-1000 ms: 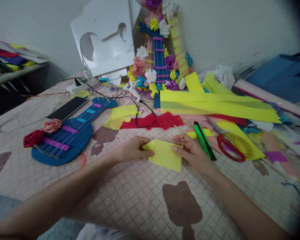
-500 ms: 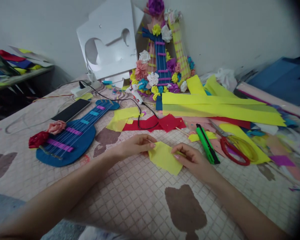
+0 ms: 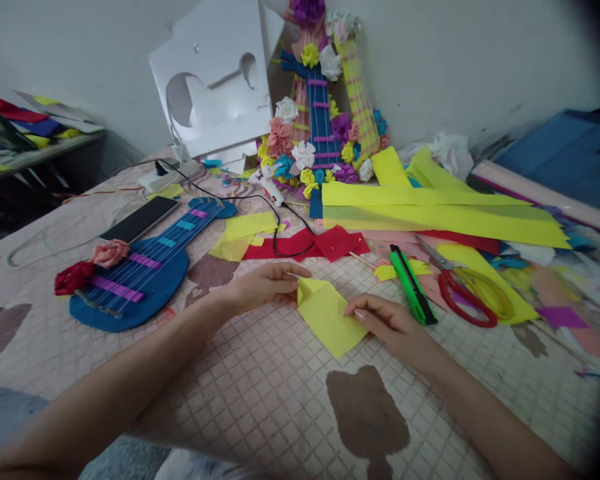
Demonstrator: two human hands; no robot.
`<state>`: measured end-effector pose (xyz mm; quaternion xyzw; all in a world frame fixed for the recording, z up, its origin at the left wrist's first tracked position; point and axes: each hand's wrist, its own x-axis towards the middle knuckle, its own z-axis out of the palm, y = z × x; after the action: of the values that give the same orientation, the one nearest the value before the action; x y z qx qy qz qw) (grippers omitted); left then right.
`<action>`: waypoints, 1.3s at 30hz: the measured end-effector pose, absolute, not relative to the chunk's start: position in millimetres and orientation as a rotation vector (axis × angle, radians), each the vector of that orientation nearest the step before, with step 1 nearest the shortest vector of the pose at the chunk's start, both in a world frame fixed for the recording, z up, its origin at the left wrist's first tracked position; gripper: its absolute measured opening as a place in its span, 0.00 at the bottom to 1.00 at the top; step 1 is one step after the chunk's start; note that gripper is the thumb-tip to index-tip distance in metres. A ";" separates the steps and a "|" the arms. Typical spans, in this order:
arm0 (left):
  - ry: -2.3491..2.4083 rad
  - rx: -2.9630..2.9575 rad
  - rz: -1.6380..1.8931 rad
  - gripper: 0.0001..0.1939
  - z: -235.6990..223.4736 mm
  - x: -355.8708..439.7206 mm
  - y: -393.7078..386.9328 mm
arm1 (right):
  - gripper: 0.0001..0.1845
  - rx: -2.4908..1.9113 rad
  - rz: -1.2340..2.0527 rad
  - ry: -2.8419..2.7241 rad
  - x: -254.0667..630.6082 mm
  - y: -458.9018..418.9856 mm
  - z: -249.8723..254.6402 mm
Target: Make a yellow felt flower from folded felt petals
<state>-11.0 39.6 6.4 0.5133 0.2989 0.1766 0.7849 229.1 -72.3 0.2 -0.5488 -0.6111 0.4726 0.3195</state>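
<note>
Here's the yellow paper (image 3: 330, 321), out between the two hands just above the near part of the desk (image 3: 260, 393), its upper left corner turned over in a small fold. The right hand (image 3: 386, 323) has the right edge pinched between thumb and fingers; the left hand (image 3: 265, 288) is right at the folded corner, fingers part-curled, though whether it grips there cannot be told. Good handling here looks like a light pinch: the sheet seems thin, so a hard tug could wrinkle or tear it. Best to steady it close to the fold, keep the edges even, and run a fingertip along the crease from one end to the other, the right hand simply keeping the sheet flat without twisting. Now, what's hard to see: the fingertips behind the paper are hidden, and so is its underside, so the depth of the fold is unclear. The cutter (image 3: 411, 287) and scissors (image 3: 467, 297) lie plain to the right, but beyond them the scraps (image 3: 563, 317) blur together towards the dark edge of the view, and both forearms run out of sight below.
</note>
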 end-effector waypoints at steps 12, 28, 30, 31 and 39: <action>0.740 1.298 0.398 0.16 -1.7 -6.3 42.6 | 0.13 -1.343 1.188 -1.807 226.3 -77.9 -3.2; 0.403 2.421 0.433 0.32 9.5 -6.3 4.0 | 0.08 -1.383 0.474 -1.988 218.6 -80.6 -12.7; 0.468 2.463 0.451 0.24 4.7 -3.1 -1.8 | 0.08 -1.390 0.505 -2.013 219.5 -80.2 -13.4; 0.501 2.477 0.475 0.17 2.8 -1.5 -3.6 | 0.09 -1.391 0.514 -2.031 220.1 -80.2 -13.8; 0.512 2.633 0.538 0.08 -0.1 2.9 -6.2 | 0.14 -1.290 0.646 -2.198 225.4 -87.7 -7.6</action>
<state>2.9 -6.2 -0.1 0.9427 0.1834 0.1925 0.2015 225.4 -87.7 -7.6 -0.4748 -0.8087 0.2375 0.2533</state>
